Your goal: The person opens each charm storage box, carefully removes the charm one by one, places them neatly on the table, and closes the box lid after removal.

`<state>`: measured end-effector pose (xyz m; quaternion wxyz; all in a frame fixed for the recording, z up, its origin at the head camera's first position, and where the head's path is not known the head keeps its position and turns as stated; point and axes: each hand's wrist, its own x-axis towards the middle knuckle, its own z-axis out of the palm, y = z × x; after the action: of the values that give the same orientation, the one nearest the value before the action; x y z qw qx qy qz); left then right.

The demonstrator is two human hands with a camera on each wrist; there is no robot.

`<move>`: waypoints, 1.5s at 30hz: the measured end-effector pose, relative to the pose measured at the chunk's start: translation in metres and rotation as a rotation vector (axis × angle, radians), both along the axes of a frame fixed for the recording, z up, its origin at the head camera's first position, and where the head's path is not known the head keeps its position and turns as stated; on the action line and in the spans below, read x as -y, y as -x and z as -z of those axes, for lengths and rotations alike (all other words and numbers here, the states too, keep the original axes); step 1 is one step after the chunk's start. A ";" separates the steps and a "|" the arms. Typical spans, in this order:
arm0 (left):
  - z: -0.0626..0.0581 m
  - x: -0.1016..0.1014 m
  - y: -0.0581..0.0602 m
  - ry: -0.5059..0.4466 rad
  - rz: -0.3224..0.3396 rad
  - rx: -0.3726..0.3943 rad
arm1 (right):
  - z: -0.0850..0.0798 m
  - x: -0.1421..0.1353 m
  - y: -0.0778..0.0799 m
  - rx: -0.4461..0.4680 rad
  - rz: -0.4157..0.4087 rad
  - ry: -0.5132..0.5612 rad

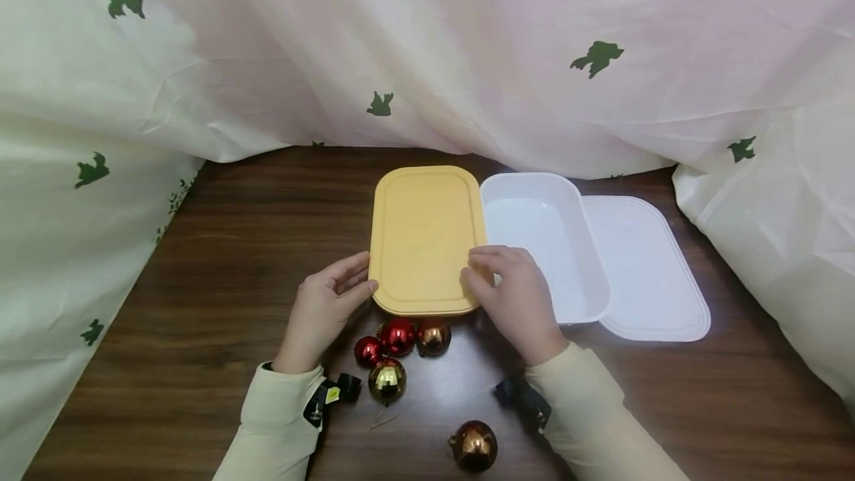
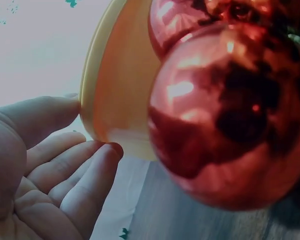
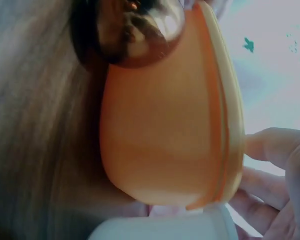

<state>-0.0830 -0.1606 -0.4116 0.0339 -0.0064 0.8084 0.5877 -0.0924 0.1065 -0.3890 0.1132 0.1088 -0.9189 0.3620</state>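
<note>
A yellow plastic box (image 3: 155,125) stands upright on the table, with its yellow lid (image 1: 427,236) on top. At the lid's near left corner, my left hand (image 1: 327,306) pinches the rim, thumb on the edge and fingertips just below it. My right hand (image 1: 513,292) holds the lid's right edge between thumb and fingers; its fingertips are partly hidden in the right wrist view. Just in front of the box lie two red baubles (image 1: 397,337), a bronze bauble (image 1: 434,337) and a gold bauble (image 1: 387,381). Nearer me is another bronze bauble (image 1: 473,446).
Right of the yellow box, an uncovered white box (image 1: 541,243) stands close against it. A white lid (image 1: 648,273) lies flat beside that box. Behind and at both sides of the wooden table (image 1: 220,280) hangs a pale curtain (image 1: 427,43) with green bird shapes.
</note>
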 end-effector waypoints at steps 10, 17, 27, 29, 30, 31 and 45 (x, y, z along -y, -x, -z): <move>-0.001 -0.001 0.001 -0.007 0.003 -0.002 | -0.001 -0.012 0.000 0.044 0.067 0.020; 0.001 0.002 0.001 -0.060 -0.019 -0.021 | 0.000 -0.013 0.001 0.084 0.069 0.010; 0.001 0.005 0.003 -0.066 -0.046 -0.017 | 0.000 -0.011 0.005 0.106 0.041 0.002; 0.002 0.005 0.004 -0.074 -0.059 -0.015 | -0.001 -0.010 0.005 0.117 0.030 0.003; 0.003 0.006 0.004 -0.081 -0.065 -0.015 | -0.001 -0.010 0.006 0.122 0.025 0.002; 0.003 0.006 0.005 -0.085 -0.070 -0.013 | -0.001 -0.009 0.006 0.127 0.024 0.001; 0.004 0.008 0.006 -0.090 -0.104 0.006 | -0.002 -0.006 0.007 0.151 0.012 0.016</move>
<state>-0.0891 -0.1688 -0.4160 0.0060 -0.0484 0.7797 0.6243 -0.0993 0.1129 -0.3869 0.0466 0.0747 -0.9226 0.3756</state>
